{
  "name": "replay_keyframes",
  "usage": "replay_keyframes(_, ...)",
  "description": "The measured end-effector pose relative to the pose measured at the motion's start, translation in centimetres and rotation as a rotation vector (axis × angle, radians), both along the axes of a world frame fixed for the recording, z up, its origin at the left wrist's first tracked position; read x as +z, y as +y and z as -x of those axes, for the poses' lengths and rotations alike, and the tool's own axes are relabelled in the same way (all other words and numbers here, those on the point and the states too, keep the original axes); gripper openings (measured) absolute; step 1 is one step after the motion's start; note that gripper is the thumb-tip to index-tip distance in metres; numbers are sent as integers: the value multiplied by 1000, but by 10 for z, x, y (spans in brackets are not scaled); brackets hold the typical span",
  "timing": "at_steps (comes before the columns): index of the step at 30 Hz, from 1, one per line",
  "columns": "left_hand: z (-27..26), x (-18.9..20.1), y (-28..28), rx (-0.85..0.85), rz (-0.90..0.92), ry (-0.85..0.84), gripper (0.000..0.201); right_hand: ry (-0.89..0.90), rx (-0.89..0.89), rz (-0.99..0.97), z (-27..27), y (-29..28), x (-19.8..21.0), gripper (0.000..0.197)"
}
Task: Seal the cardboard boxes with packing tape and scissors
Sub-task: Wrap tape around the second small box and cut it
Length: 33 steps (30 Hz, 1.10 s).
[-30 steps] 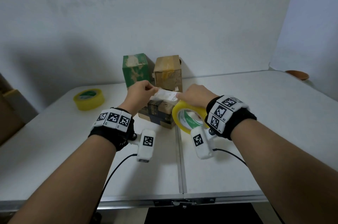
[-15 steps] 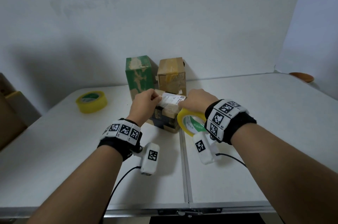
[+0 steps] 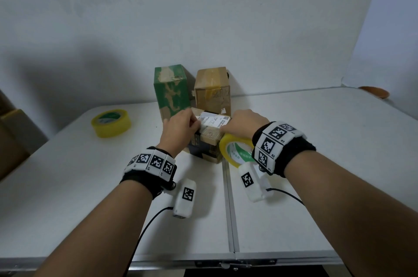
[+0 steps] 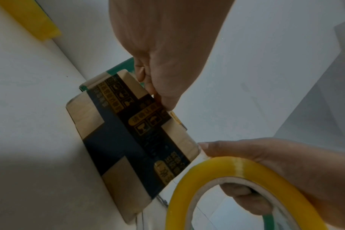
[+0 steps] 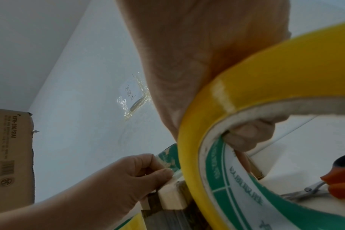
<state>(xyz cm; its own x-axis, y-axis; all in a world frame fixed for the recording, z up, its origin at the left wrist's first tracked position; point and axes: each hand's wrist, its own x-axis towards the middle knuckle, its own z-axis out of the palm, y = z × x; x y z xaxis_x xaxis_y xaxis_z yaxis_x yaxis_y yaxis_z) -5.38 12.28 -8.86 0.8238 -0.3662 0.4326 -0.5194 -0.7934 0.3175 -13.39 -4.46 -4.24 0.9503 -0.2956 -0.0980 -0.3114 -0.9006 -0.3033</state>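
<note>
A small brown cardboard box (image 3: 209, 143) with dark printed tape and a white label stands mid-table. My left hand (image 3: 181, 127) pinches the loose end of the clear tape at the box's top left edge (image 4: 163, 99). My right hand (image 3: 243, 121) grips a yellow tape roll (image 3: 236, 149) at the box's right side, fingers curled through its core (image 5: 246, 137). The same roll (image 4: 236, 179) fills the lower right of the left wrist view. Orange-handled scissors (image 5: 329, 182) lie on the table to the right, seen only in the right wrist view.
A green box (image 3: 172, 91) and a brown taped box (image 3: 213, 89) stand against the wall behind. A second yellow tape roll (image 3: 110, 122) lies at the back left. A large carton (image 5: 10, 155) stands left of the table (image 3: 316, 186). An orange dish (image 3: 375, 92) sits far right.
The view has shifted slightly. Both hands stay at the small box, the left one now lower on its top left edge; the right keeps the roll beside the box.
</note>
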Motion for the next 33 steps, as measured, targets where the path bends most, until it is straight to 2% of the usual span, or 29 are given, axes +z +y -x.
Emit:
replay_keyframes(4,-2,1,1,3,-15,29,16,9,3,7,-1,0,2,48)
replay_keyframes(8,-4,8,5,29,92,136,33,8,3,6,-1,2,1,46)
replay_keyframes(10,-7,12,8,60,52,155,24,1,-2,9,-1,2,0,45)
replay_keyframes(12,-8,13,14,84,18,66,17,-4,-6,9,-1,3,-1,44)
replay_keyframes(14,-2,16,19,-14,17,-24,21,-7,-3,15,-1,4,-1,46)
replay_keyframes(15,3,18,20,-124,0,3,26,-5,0,21,0,5,-1,48)
replay_keyframes(17,17,19,20,-333,-123,173,37,1,3,47,0,8,1,52)
replay_keyframes(18,22,16,22,-380,-221,233,42,5,4,56,0,9,1,53)
replay_keyframes(20,22,10,28,-355,-364,257,50,18,8,56,0,10,4,55)
replay_keyframes(23,17,6,35,-236,-438,246,54,21,24,21,2,7,4,52)
replay_keyframes(26,16,8,34,-203,-524,211,56,14,22,15,2,6,5,50)
replay_keyframes(30,29,9,24,-309,-595,152,55,25,22,32,-3,8,4,52)
replay_keyframes(33,37,7,16,-431,-568,166,53,30,19,32,-4,9,3,57)
